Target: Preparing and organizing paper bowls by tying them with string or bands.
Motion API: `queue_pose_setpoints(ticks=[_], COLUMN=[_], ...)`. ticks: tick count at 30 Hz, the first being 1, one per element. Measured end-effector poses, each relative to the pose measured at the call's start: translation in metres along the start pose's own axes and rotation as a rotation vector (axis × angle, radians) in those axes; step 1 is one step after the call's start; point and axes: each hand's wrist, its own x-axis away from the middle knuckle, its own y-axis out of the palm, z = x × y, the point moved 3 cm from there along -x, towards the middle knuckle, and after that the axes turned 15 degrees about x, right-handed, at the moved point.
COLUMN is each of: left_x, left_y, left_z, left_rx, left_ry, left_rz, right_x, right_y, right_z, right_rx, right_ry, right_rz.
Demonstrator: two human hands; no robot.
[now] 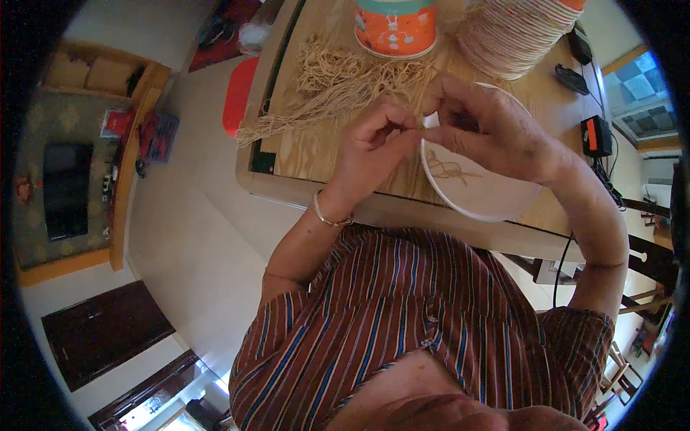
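My left hand (374,151), with a bangle on its wrist, is closed in a pinch over the near side of the table. My right hand (503,133) reaches across a white round tub (471,214), its curled fingers and thumb meeting the left fingertips at the tub's left rim. Whatever lies between the fingertips is too small to make out. Inside the tub are a few short pieces of tan cord (451,171). Just beyond my left hand spreads a loose tangled bundle of tan twine (330,90), its straight ends trailing to the table's left edge.
An orange and green printed tub (395,29) stands at the back. Beside it is a tall stack of pale ring-shaped rims (510,36). Black adapters (595,136) and cables lie along the right edge. A red stool (239,97) stands left of the wooden table (302,161).
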Motion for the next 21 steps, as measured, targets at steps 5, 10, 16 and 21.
queue_pose_setpoints(ticks=[5, 10, 16, 21], left_x=[0.010, 0.010, 0.009, 0.009], left_y=[0.000, 0.000, 0.000, -0.003], left_z=[-0.001, -0.006, -0.005, -0.009], left_rx=[0.025, 0.049, 0.069, 0.121], left_ry=[-0.037, -0.018, -0.013, -0.066], left_rz=[0.003, -0.047, -0.122, -0.115], right_x=[0.010, 0.011, 0.009, 0.011], right_y=[-0.013, -0.020, -0.017, -0.015], right_z=[-0.002, -0.015, -0.029, -0.032], right_rx=[0.315, 0.495, 0.302, 0.066], right_ry=[-0.106, -0.231, -0.223, -0.330], right_rz=[0.041, 0.059, -0.006, 0.104])
